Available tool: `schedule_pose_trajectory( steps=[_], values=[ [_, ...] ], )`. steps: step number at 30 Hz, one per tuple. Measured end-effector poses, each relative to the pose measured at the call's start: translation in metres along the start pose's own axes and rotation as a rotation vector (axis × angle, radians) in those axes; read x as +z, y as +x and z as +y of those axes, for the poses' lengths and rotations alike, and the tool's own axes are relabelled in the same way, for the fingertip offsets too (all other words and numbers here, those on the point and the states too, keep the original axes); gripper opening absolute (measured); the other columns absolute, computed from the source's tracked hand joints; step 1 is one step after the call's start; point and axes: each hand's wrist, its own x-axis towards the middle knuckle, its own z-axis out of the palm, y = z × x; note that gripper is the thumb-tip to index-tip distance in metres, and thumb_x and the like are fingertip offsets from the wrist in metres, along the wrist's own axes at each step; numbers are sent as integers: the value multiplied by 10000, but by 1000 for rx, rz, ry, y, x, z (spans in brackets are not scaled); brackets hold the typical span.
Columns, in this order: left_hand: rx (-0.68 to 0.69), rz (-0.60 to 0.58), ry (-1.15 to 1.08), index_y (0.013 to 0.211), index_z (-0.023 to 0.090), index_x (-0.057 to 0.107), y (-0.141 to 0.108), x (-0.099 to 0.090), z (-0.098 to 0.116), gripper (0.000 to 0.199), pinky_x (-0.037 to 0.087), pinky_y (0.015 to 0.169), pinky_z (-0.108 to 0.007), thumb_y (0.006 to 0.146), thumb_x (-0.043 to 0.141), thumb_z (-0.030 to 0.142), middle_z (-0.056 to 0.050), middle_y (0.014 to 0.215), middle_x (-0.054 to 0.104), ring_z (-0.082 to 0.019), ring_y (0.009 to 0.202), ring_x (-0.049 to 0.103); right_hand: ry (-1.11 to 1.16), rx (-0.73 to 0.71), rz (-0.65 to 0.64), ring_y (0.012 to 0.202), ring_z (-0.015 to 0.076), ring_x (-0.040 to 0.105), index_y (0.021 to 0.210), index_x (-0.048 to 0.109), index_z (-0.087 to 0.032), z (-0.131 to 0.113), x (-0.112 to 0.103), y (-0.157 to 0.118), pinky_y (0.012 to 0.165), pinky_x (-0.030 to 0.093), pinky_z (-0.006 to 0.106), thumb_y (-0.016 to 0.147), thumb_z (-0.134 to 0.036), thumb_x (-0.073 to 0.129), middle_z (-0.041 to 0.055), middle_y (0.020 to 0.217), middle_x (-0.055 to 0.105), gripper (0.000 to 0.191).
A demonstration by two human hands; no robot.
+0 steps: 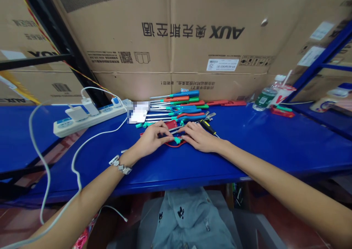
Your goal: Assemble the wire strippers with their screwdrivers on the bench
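Note:
My left hand (151,139) and my right hand (202,137) meet over the blue table, their fingers closed around an open red lighter casing (176,145). A small green plastic piece (177,140) sits in the casing between my fingertips. The thumb and fingers of my left hand pinch at its left side. My right fingertips press at its right side, where small metal parts are too fine to make out. Just beyond my fingers lie a red plastic part (171,124) and thin metal rods. A black and yellow screwdriver (208,127) rests beside my right hand.
Several long-necked lighters (189,116) lie in a row behind my hands. A white power strip (93,117) with chargers and a trailing cable (75,168) is at left. A water bottle (265,98) and a cup (283,95) stand at right, before a large cardboard box (170,54).

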Motion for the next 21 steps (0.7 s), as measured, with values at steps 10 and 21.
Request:
schedule_pose_trajectory(
  steps=[10,21],
  values=[
    [111,-94,195,878,190,740,3,0,-5,35,486,956,-400,875,714,213,-51,1031,583,-209,988,589,-15,-5,2,1079,278,542,1300,562,-240,1,1,0,957,441,483,1079,-402,381,106,1130,585,328],
    [107,-69,96,884,190,744,-4,3,-4,114,537,763,-316,938,663,248,-47,971,598,-162,825,609,16,50,82,1059,269,569,1243,589,-201,-7,-5,-2,918,419,434,1035,-365,511,107,1132,619,277]
  ],
)
